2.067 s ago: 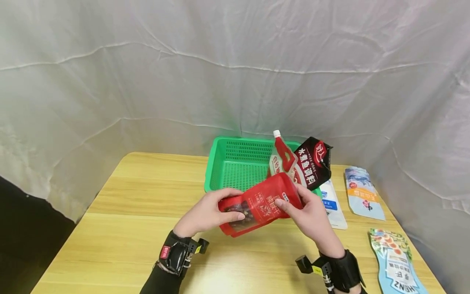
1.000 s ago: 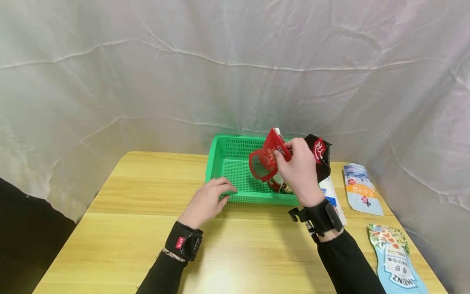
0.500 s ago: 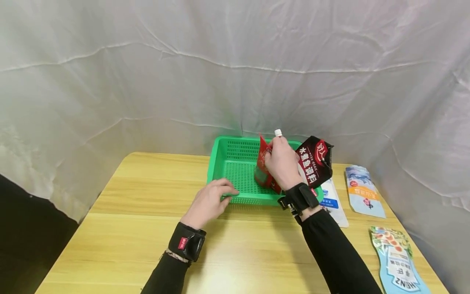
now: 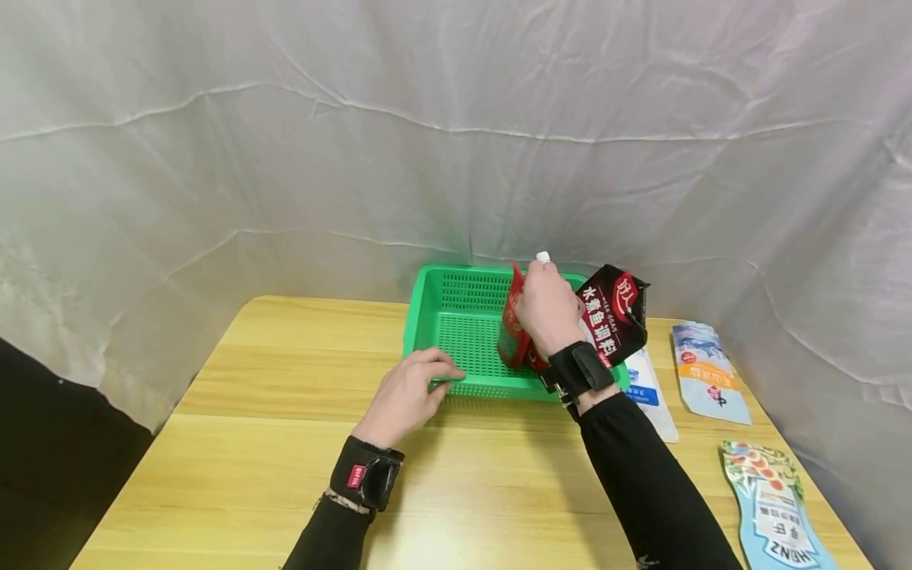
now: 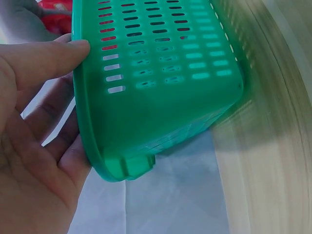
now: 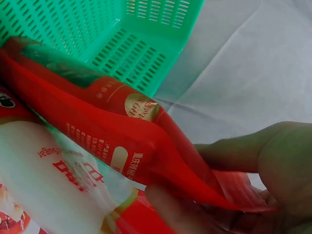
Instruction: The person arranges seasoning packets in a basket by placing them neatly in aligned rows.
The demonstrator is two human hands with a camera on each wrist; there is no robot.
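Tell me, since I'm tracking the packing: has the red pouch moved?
Yes. The red pouch went from the table's near side up into the green basket, beside the black packet.

pouches [image 4: 520, 328] in basket [image 4: 456, 317], packets [image 4: 708, 372] right of it
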